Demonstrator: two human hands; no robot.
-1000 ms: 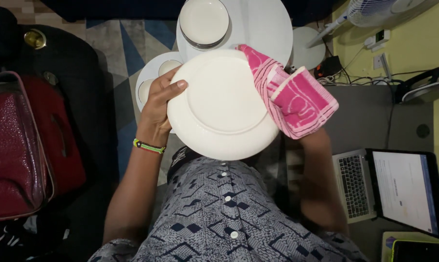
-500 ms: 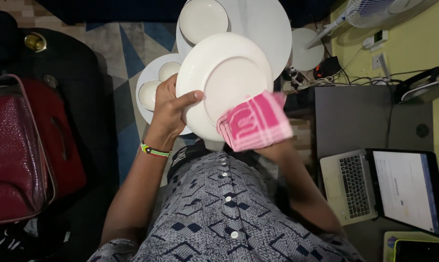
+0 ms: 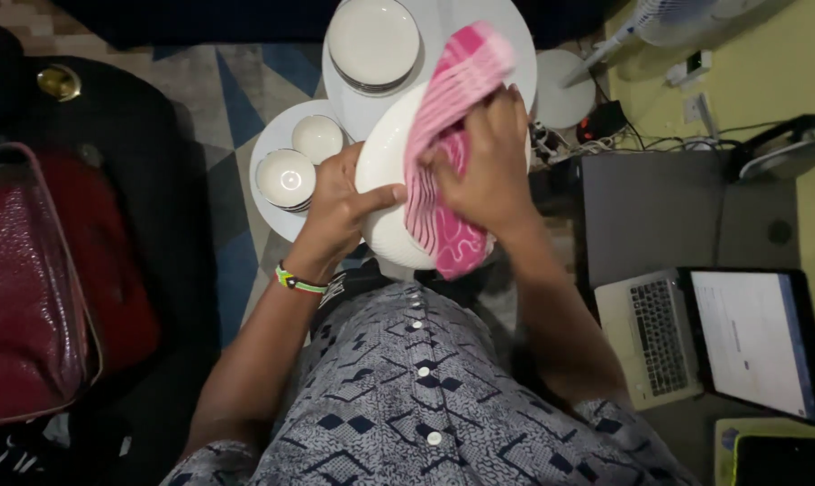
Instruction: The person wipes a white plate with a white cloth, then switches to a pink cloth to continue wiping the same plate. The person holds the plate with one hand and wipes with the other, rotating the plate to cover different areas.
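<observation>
An open laptop [image 3: 696, 337] lies at the lower right, on a dark grey table [image 3: 660, 207] whose near edge runs toward the person's right arm. Its screen [image 3: 750, 342] is a bright rectangle, mostly white with a narrow blue strip along its right side, framed in black; faint small marks sit near the middle, too small to tell. The silver keyboard half [image 3: 646, 333] with dark keys lies left of the screen. In the bottom right corner, just beyond the laptop, a second dark screen [image 3: 781, 461] with a black face rests on a yellow-green surface, cut off by the picture's edge. No packages, labels or signs show clearly.
</observation>
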